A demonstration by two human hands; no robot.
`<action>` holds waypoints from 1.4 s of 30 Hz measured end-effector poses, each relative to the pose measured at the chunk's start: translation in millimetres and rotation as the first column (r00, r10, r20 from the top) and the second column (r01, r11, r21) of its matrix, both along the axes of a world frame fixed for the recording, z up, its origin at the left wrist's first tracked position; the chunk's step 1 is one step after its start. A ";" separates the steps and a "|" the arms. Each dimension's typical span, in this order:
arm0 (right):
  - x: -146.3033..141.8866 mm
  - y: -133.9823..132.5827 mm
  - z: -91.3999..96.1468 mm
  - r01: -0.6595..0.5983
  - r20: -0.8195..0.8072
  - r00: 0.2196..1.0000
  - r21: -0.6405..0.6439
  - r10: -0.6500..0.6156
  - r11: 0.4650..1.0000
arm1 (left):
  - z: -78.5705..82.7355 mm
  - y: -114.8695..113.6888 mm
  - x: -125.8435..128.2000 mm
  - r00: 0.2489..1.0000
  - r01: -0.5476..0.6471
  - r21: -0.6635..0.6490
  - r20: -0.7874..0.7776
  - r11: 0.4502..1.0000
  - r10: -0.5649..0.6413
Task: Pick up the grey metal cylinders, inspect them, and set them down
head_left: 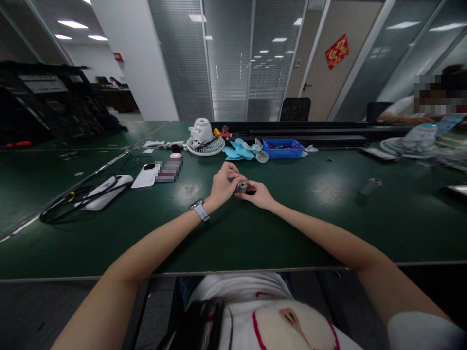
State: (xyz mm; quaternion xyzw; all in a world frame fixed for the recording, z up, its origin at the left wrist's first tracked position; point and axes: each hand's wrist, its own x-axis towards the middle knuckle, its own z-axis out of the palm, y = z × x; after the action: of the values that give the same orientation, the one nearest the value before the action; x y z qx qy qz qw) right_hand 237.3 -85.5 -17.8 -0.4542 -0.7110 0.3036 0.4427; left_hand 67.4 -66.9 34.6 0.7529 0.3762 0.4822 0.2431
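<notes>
A small motor (242,186), a grey metal cylinder with dark holes in its top, stands upright low over the green table in front of me. My right hand (260,195) grips it from the right between thumb and fingers. From the left, my left hand (224,185) has its thumb and index fingertip pinched together at the motor's upper rim; whatever lies between them is too small to make out. A watch with a pale strap (200,210) is on my left wrist. Farther right, a similar metal cylinder (370,186) rests on the table.
A white fan head with its grille (202,138), light blue fan blades (239,149) and a blue bin (283,148) line the back. Phones (146,176) and a white device with a black cable (107,193) lie left. Another person (408,109) sits at far right by a second fan (419,141).
</notes>
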 end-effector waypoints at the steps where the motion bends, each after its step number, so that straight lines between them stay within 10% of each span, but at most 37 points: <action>1: 0.0 -0.3 0.1 -0.002 -0.008 1.000 -0.004 0.002 1.000 | -0.6 2.0 -1.7 0.999 -0.025 0.008 0.041 1.000 0.024; 11: 1.9 0.7 -2.0 0.008 -0.009 1.000 0.008 -0.008 1.000 | -55.0 21.6 -29.1 0.999 0.047 -0.292 0.004 0.955 -0.048; 21: 39.6 16.0 2.4 0.155 -0.149 0.978 0.049 -0.147 0.987 | -49.1 15.2 -32.0 0.998 0.055 -0.315 0.046 0.948 -0.043; 24: 102.3 38.7 5.7 0.405 -0.154 0.910 0.135 -0.384 0.904 | -48.8 18.5 -38.7 0.992 0.008 -0.330 0.120 0.944 0.033; 31: 225.5 61.9 -15.5 0.880 0.019 0.460 0.122 -0.888 0.459 | -53.3 38.6 -63.8 0.879 -0.136 -0.388 0.377 0.911 0.292; 37: 221.8 54.1 -17.4 0.898 0.101 0.410 0.128 -0.906 0.421 | -46.4 48.4 -72.3 0.893 -0.083 -0.436 0.366 0.896 0.261; 40: 187.0 43.7 0.5 0.870 0.039 0.357 0.351 -0.933 0.347 | -46.0 51.4 -76.1 0.895 -0.102 -0.442 0.349 0.891 0.276; 42: 145.6 31.1 13.9 0.731 0.062 0.472 0.530 -0.880 0.429 | -47.7 51.7 -77.2 0.904 -0.113 -0.428 0.330 0.897 0.271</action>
State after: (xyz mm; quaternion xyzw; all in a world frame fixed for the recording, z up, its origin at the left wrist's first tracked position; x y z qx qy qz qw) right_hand 383.0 -54.4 -4.0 -0.6747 -0.5099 -0.1971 0.4959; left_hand -9.8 -15.3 -13.1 0.5374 0.4859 0.5543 0.4097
